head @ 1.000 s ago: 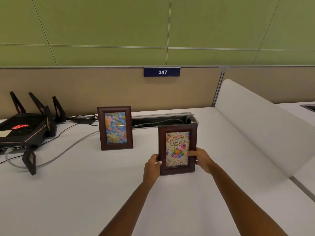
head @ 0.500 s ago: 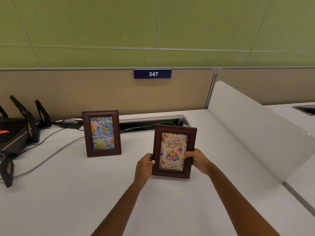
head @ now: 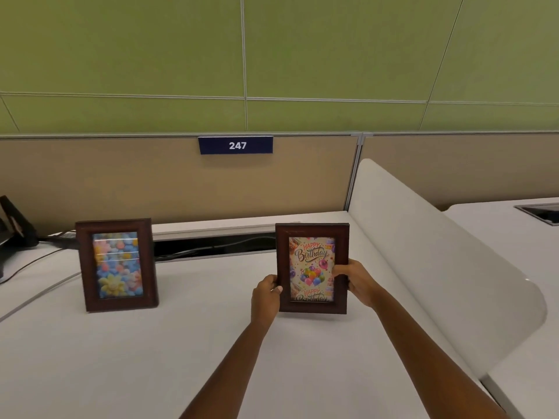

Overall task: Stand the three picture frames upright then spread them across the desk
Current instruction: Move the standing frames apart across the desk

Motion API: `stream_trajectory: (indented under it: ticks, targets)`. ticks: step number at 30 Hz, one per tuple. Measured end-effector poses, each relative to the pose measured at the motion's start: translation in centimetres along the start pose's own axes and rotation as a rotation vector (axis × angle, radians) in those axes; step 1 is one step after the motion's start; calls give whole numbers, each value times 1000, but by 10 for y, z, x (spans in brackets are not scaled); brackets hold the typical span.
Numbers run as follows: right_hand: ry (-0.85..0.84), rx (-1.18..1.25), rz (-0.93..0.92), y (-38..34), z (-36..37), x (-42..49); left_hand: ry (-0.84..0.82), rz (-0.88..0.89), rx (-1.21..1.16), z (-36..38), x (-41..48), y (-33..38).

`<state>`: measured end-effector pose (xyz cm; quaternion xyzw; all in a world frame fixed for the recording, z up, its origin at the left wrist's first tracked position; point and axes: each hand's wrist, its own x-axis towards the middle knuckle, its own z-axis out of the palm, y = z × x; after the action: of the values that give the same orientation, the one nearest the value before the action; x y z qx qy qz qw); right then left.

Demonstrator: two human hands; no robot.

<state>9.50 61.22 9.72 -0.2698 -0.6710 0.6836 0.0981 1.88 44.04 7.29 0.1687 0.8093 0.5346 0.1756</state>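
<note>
The birthday frame (head: 312,268) is being held between both hands, right of the desk's middle and close in front of the white divider (head: 429,267) that runs along the right side. The left hand (head: 266,297) is being pressed against the frame's lower left edge, thumb on the front; the right hand (head: 357,282) is being wrapped round the right edge at about mid-height, so both hands are closed on the frame and neither is nearer than the other. The frame's long axis is being kept vertical, its picture is being faced toward the wearer, and its bottom edge is being held at or just above the desk (head: 181,358); contact cannot be told. The flower frame (head: 116,265) is being left standing upright on its own, well apart to the left, also facing the wearer. A third frame is not being shown in this view. By judgement, the setting-down depends on the bottom edge being lowered squarely and the rear support, which is hidden, being allowed to bear before the hands are loosened.
</note>
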Motion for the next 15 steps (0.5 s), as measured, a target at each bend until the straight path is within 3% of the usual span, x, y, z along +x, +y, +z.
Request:
stream_trajectory:
  ticks: [15]
  targets:
    - [-17, 53, 43, 3, -56, 71, 34, -2, 62, 54, 57, 20]
